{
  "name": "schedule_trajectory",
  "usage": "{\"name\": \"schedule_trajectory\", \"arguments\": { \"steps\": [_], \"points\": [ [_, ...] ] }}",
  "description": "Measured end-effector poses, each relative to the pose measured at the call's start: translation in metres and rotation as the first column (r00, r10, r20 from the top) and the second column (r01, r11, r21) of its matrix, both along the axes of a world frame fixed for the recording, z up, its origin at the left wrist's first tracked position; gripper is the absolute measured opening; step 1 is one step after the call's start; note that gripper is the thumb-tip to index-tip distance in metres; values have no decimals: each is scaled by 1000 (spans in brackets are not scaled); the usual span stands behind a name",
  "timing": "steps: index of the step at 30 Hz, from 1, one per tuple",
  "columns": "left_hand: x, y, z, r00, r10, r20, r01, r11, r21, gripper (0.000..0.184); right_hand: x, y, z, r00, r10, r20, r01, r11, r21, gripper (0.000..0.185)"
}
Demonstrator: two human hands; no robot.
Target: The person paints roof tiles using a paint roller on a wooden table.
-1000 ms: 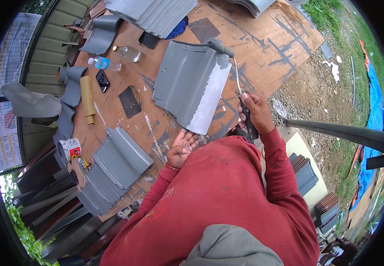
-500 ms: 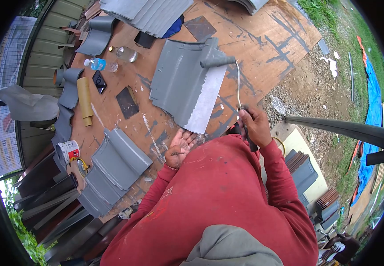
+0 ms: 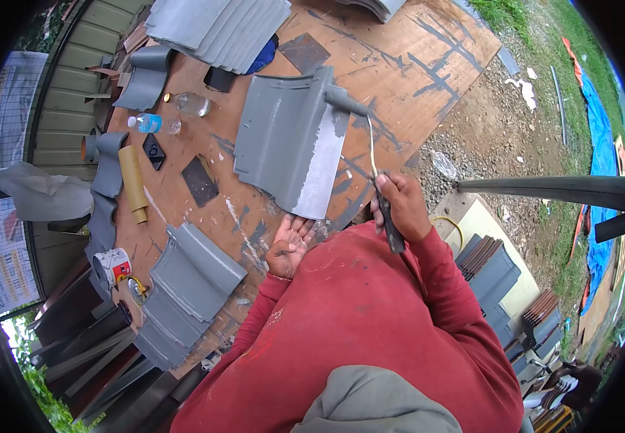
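grips the dark handle of a paint roller in the right hand, with fingers curled firmly around it. holds the left hand palm up with fingers loosely spread, gripping nothing visible, fingertips at the near edge of a curved grey tile; cannot tell from this angle about any support underneath. has the tile lying on the board table, just in front of the red shirt, with the roller across its far right part and a pale strip down its right side.

could smear grey onto the left fingertips by running the roller right down to the near edge. could rock or slide the tile by pressing hard on the right side, given so light a hold at the near end. could leave the pale strip patchy, from a dry roller or too faint a pressure. might mark the table by overshooting, with one roller end jutting past the tile. could also stain the shirt by leaning in. seems less likely to knock the clear bottle or the blue-labelled bottle, both well apart from the roller.
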State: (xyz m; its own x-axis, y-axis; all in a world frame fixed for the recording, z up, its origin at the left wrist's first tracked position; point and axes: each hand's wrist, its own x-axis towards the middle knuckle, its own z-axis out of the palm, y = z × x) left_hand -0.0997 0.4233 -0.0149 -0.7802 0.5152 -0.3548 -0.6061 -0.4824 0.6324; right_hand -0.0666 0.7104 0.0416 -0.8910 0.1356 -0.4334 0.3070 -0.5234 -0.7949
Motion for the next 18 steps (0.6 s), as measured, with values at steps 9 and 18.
{"name": "schedule_trajectory", "arguments": {
  "steps": [9, 18],
  "points": [
    [-2, 0, -2, 1000, -24, 7, 23, 999, 42, 109, -21, -9, -1, 995, -89, 38, 88, 996, 28, 37],
    [-5, -8, -4, 998, -49, 41, 44, 993, 109, 102, 57, -18, 51, 938, 247, 245, -252, 968, -10, 31]
  ]
}}
